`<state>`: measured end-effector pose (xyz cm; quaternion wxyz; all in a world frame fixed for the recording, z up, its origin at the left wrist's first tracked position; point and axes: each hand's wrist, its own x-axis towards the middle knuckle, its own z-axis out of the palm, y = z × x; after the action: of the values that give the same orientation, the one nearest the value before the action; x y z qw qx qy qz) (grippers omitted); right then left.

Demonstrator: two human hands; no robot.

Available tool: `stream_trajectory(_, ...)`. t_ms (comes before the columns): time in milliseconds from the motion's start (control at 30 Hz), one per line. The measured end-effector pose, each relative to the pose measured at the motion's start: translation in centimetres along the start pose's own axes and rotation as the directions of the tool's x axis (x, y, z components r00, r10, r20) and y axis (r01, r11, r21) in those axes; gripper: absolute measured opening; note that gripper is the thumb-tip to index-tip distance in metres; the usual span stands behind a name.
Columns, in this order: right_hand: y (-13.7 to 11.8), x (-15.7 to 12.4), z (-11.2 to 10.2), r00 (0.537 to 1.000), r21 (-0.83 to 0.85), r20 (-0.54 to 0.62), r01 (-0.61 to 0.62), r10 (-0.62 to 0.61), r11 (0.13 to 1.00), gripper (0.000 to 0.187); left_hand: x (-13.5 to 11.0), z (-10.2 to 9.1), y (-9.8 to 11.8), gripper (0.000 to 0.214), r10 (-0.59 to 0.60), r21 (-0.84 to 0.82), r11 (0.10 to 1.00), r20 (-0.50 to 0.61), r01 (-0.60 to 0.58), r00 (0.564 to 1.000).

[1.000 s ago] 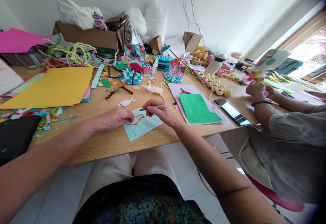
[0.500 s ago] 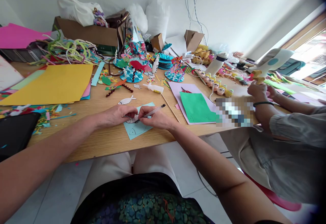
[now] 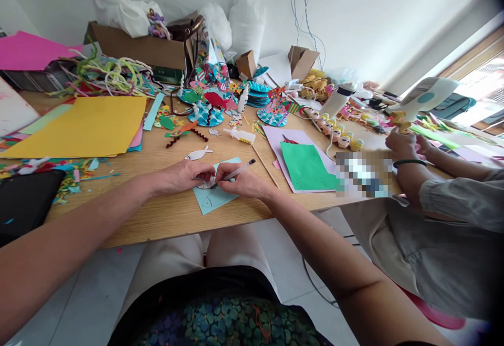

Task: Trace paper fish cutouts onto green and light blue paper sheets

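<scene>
A light blue paper sheet (image 3: 214, 199) with a drawn fish lies near the front edge of the wooden table (image 3: 165, 220). A white paper fish template (image 3: 205, 183) rests on it, and my left hand (image 3: 185, 175) is closed on that template, pressing it to the sheet. My right hand (image 3: 238, 180) grips a pen (image 3: 236, 170) with its tip down at the template's edge. Another white paper fish (image 3: 199, 153) lies just beyond my hands.
A yellow sheet (image 3: 86, 125) and paper scraps lie at the left, with a black tablet (image 3: 23, 201) at the front left. Green paper (image 3: 305, 166) on a pink sheet lies to the right. A person's hand (image 3: 399, 141) at the right holds a glue gun (image 3: 423, 96). Cardboard boxes, pipe cleaners and paper crafts crowd the back.
My right hand swung the pen from pointing right to tip-down at the fish template, close against my left hand. Over the last half second both hands stayed almost still.
</scene>
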<state>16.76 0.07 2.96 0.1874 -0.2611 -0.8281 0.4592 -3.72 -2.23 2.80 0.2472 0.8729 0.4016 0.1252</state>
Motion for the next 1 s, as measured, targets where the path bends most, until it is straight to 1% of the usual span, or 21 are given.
stream_trajectory(233,-0.2,0.1,-0.1,1.000,-0.035,0.004,0.013,-0.013,0.999,0.008,0.1,-0.2,0.2,0.018,-0.013,0.009,1.000,0.003,0.013,1.000)
stream_trajectory(400,-0.4,0.3,0.0,0.999,-0.047,0.033,0.035,-0.034,0.998,0.006,0.1,-0.4,0.6,0.010,-0.010,-0.020,1.000,0.008,0.010,1.000)
stream_trajectory(500,-0.5,0.3,0.2,0.998,-0.036,0.039,0.040,-0.039,0.999,0.006,0.1,-0.3,0.5,0.008,0.007,-0.032,0.999,0.004,-0.007,1.000)
stream_trajectory(633,-0.7,0.4,0.5,0.996,-0.023,0.040,0.082,-0.081,0.996,0.008,0.1,-0.1,0.1,0.011,-0.004,-0.013,1.000,-0.003,0.004,1.000)
stream_trajectory(800,-1.0,0.5,1.1,0.993,-0.076,0.027,0.113,-0.112,0.991,0.009,0.1,-0.1,0.0,0.010,-0.014,0.025,1.000,-0.035,0.015,0.999)
stream_trajectory(1000,-1.3,0.4,1.7,0.996,-0.100,-0.009,0.090,-0.091,0.991,0.006,0.1,-0.4,0.2,0.016,-0.022,0.015,1.000,-0.028,0.022,0.999)
